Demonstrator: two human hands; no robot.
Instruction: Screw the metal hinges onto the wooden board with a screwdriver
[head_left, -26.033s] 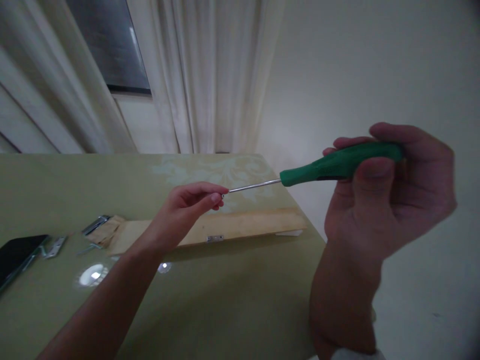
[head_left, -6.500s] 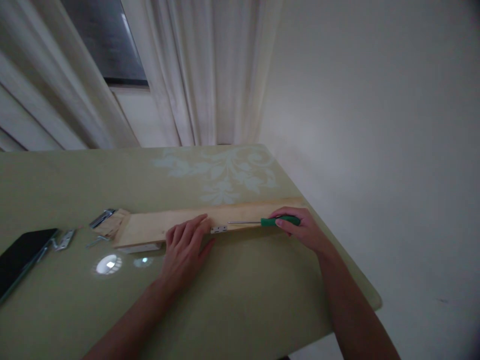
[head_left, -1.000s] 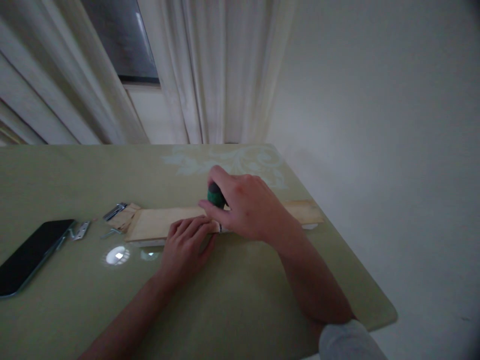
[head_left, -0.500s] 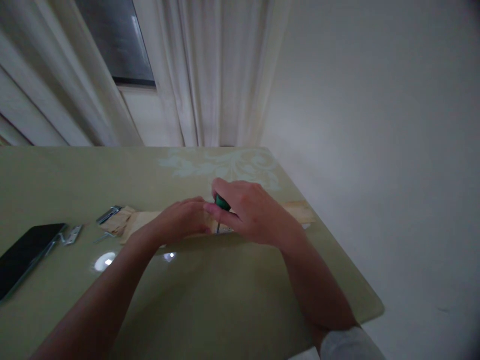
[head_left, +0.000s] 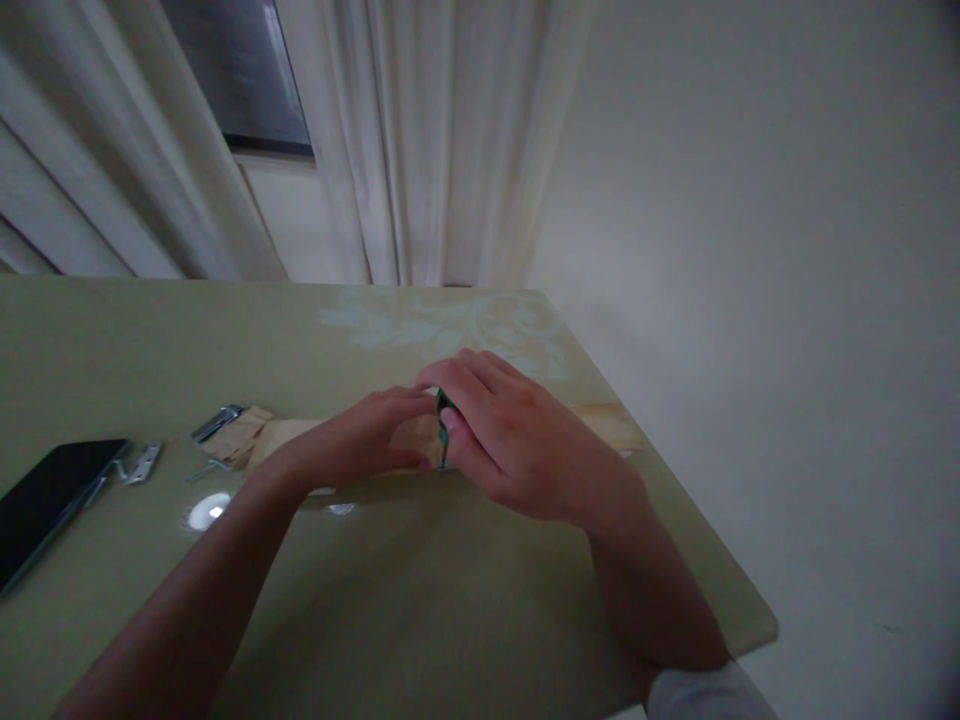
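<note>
A long pale wooden board lies across the table, its middle partly hidden by my hands. My left hand spans it, thumb along the near side and fingers toward the far side, with wood showing between them. Wrapped over a green-handled screwdriver is my right hand; the metal shaft points down at the board, and its tip is hard to make out. My left fingertips reach close to the handle.
Left of the board lie small wooden pieces, a metal hinge-like part, a thin metal rod and a metal plate with holes. A dark phone rests farther left. The table ends near a wall at right.
My right fingers have shifted round the screwdriver handle, and the hand has rolled slightly right. My left thumb and fingers are farther apart on the board. The view has moved a little.
</note>
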